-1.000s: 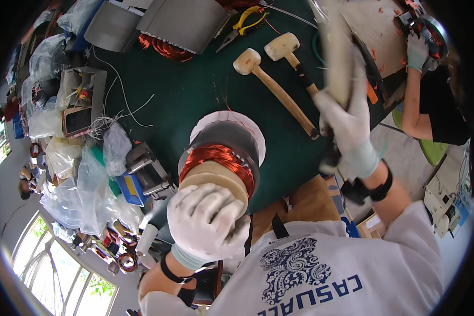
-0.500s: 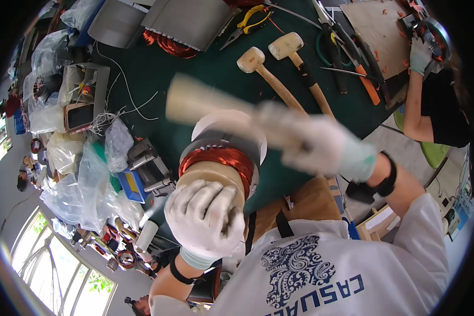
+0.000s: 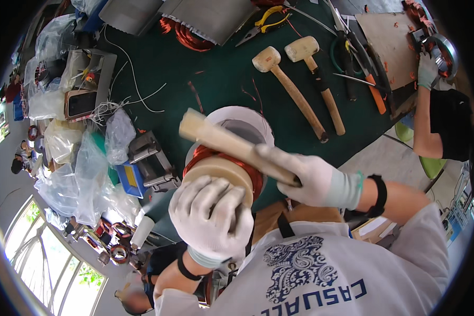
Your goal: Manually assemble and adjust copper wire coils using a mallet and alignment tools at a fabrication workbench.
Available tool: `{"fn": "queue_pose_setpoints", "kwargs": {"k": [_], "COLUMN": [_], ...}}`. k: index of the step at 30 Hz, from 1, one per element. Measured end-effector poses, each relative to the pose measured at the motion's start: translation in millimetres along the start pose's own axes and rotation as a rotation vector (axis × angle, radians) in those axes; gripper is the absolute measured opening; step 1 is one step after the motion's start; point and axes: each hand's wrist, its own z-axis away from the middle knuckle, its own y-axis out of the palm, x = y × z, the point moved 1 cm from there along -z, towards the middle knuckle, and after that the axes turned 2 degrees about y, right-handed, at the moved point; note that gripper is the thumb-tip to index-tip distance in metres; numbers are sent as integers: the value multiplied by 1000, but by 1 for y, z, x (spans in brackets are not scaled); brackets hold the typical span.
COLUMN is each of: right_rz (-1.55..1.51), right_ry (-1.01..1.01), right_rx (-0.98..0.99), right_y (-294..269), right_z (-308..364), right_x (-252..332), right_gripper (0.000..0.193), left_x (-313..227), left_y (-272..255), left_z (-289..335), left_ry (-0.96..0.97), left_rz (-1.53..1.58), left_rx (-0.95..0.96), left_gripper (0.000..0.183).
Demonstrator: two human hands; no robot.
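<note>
A motor stator stands on the green table with its white ring [image 3: 258, 115] around the far end. Its red copper winding [image 3: 257, 185] rings a tan round block [image 3: 216, 170] at the near end. My left hand [image 3: 211, 218], in a white glove, has its fingers curled over the block's near face. My right hand [image 3: 316, 181], also gloved, grips a pale flat wooden bat [image 3: 221, 141] by its narrow end. The bat lies slantwise over the winding and the stator, hiding part of both; whether it touches them I cannot tell.
Two mallets [image 3: 292, 92] [image 3: 321, 84] lie beyond my right hand, near yellow-handled pliers [image 3: 263, 23] and several long tools. Left are a blue box [image 3: 129, 179], plastic bags [image 3: 79, 200] and a phone [image 3: 80, 104]. A co-worker's gloved hand [image 3: 427, 71] holds another stator at right.
The bat, blurred before, has come lower and nearer, across the winding. My right hand moved down with it. My left hand stays on the block.
</note>
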Motion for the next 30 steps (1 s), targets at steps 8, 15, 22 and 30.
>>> {"fn": "queue_pose_setpoints", "kwargs": {"k": [8,15,22,30], "right_rz": [-99,71,-269,-119], "right_ry": [342,323,949,435], "right_rx": [260,108,284,-91], "right_y": [1,-23,-61,-40], "right_z": [-23,-32,-83,-59], "right_x": [38,4,19,2], "right_gripper": [69,66,46,58], "left_x": [34,1,15,11], "left_y": [-15,-10,-11,-16], "left_z": [-16,-7,-17,-22], "left_ry": [322,-74,128,320], "left_rz": [94,2,71,75], "left_rx": [181,77,134,320], "left_gripper": [42,39,33,37]}}
